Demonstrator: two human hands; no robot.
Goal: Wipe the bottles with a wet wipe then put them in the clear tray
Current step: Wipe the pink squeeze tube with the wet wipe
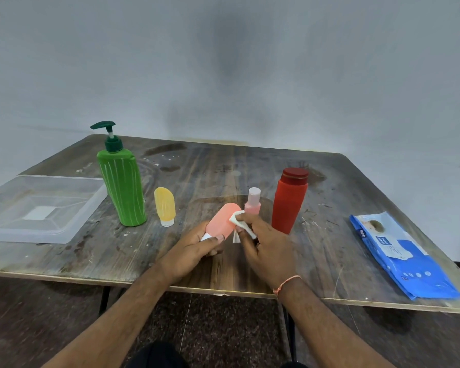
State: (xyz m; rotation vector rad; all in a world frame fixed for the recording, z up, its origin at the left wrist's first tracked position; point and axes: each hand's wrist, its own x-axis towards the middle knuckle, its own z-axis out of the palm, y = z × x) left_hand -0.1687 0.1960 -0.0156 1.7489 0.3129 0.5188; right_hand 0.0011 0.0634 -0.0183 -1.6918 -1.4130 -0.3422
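The clear tray (pixel 41 208) sits at the far left of the table (pixel 223 168) and holds no bottles. Its thin plastic walls probably flex, so bottles should be set in, not dropped.

Just right of the tray stands the green pump bottle (pixel 122 189), upright. It is the tallest item and likely the heaviest if full; grasp it around the body, not by the pump head. Beside it the small yellow squeeze bottle (pixel 165 205) stands cap-down. It appears soft-walled and light; a grip low on the body should be enough.

At centre, the left hand (pixel 197 248) is closed around the cap end of the coral squeeze bottle (pixel 223 220), holding it tilted with the rounded end pointing away from the person. The body looks soft and will dent under pressure; once wet it may slip, so the firmer cap end is the better holding point.

The right hand (pixel 263 243) pinches the wet wipe (pixel 239 221) between its fingertips and presses it against the side of the coral bottle. The wipe is limp and folded.

Behind the right hand stands a small pink bottle (pixel 252 203), then the red bottle (pixel 290 203), both upright. The red bottle looks rigid and smooth; grasp it mid-body.

The blue wipes pack (pixel 398 256) lies flat at far right.
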